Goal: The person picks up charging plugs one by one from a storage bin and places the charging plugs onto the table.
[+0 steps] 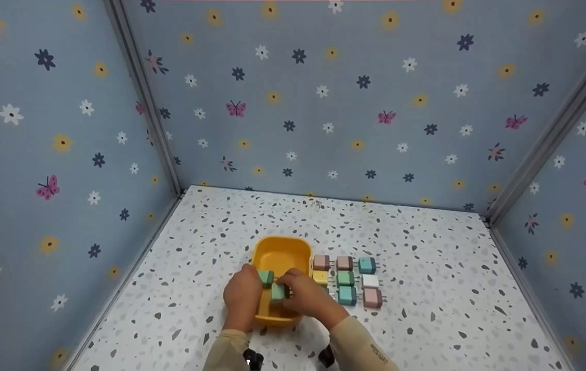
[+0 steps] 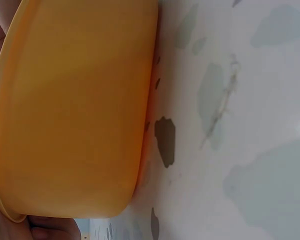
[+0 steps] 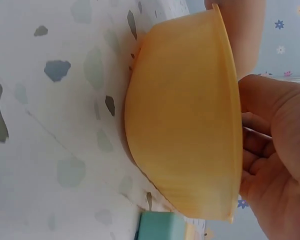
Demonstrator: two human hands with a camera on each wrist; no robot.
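A yellow tub (image 1: 285,250) stands on the speckled table, with both hands reaching in over its rim. At its left side my left hand (image 1: 243,296) holds a green charger plug (image 1: 265,278) with curled fingers. My right hand (image 1: 306,293) comes over the right side and pinches a lighter green charger plug (image 1: 278,293). The two plugs are close together above the tub's floor. In the right wrist view the right hand (image 3: 285,145) bends over the rim, its fingertips hidden by the tub wall (image 3: 185,115). The left wrist view mostly shows the tub's outer wall (image 2: 80,110).
Right of the tub, charger plugs lie in rows, prongs pointing right: pink (image 1: 344,263), teal (image 1: 366,265), yellow (image 1: 320,277), green (image 1: 345,279), white (image 1: 370,281) and others. The right forearm partly covers the nearest row. Flower-patterned panels (image 1: 313,113) enclose the table (image 1: 427,257).
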